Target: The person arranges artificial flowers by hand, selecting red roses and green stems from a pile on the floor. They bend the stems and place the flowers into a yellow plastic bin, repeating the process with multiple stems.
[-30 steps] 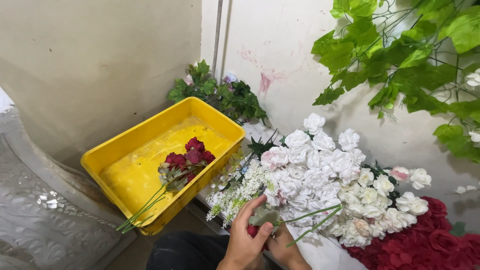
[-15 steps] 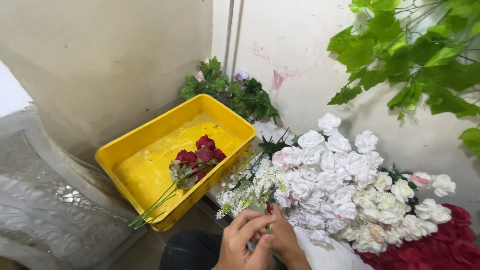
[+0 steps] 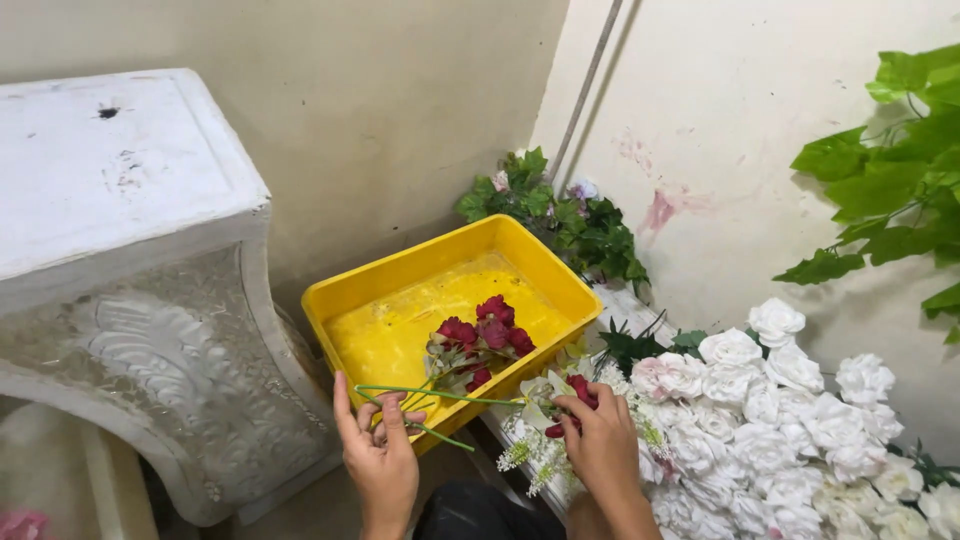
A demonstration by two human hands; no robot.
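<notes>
The left hand [image 3: 380, 455] sits lowest in view, palm down, its fingers [image 3: 392, 410] spread a little and curled loosely over the near end of a thin green stem [image 3: 440, 395]. Whether they truly pinch the stem or only rest on it cannot be told. A second green stalk runs under the same fingers and slants off toward the lower right.

To the right of those fingers, across the stem's length, the right hand [image 3: 603, 440] closes its thumb and fingertips [image 3: 572, 405] together on the stem's far end, just where a dark red flower head [image 3: 582, 392] and pale leaves sit. The stem stretches almost level between the two hands.

Below and beside the right fingers lie small white sprigs [image 3: 525, 455]. Spreading away to the right of that hand is a heap of white roses [image 3: 770, 400], touching the hand's outer edge.

Just beyond the left fingertips stands the near rim of a yellow plastic crate [image 3: 345, 300], tilted, its corner almost touching them. Inside it lies a bunch of red flowers [image 3: 490, 335] whose green stems point back toward the left fingers.

Left of the left hand rises a white carved pedestal [image 3: 130, 250]. Farther off, behind the crate, green leafy sprays [image 3: 560, 215] lean in the corner of a cream wall [image 3: 730, 130], and more green leaves [image 3: 890, 170] hang at the far right.
</notes>
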